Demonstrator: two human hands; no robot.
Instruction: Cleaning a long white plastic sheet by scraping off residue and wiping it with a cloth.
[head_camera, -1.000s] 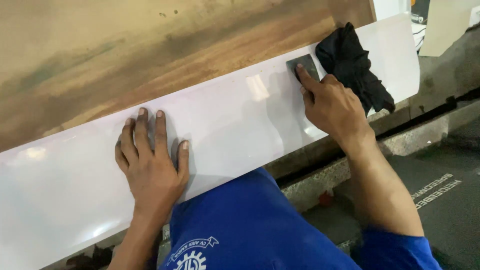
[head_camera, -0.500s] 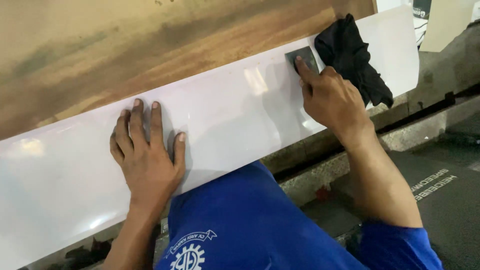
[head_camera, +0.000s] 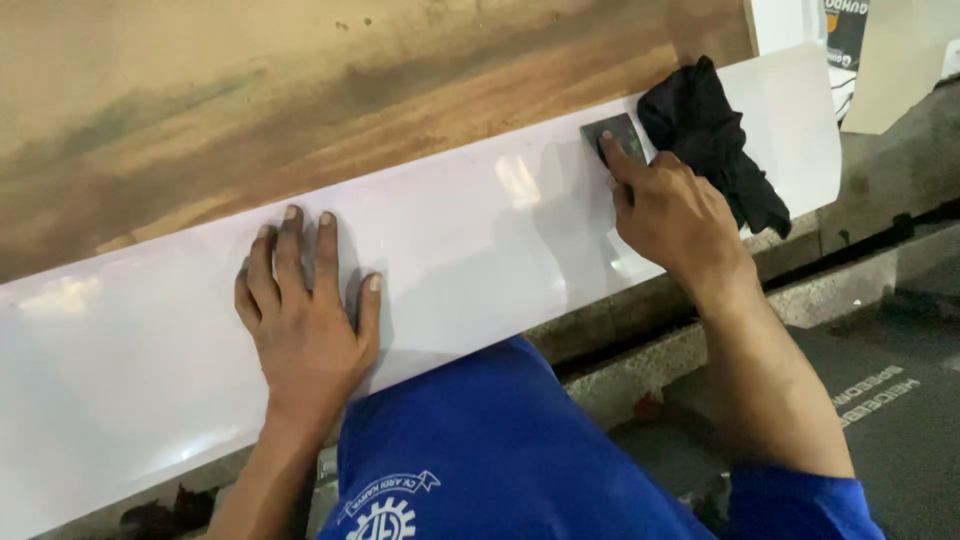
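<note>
- On the white panel, the right hand presses a small grey pad under its fingertips, beside the black cloth.
- The left hand lies flat on that panel, fingers spread.

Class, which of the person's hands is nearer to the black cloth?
Right. The right hand presses a small grey pad just beside the black cloth; the left hand lies flat far along the white panel.

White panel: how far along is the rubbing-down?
Done: hard to judge; the white panel looks glossy all over. In hand: the right hand presses a small grey pad near the upper edge, while the left hand lies flat, steadying. Left: the black cloth lies unused beside the pad.
</note>
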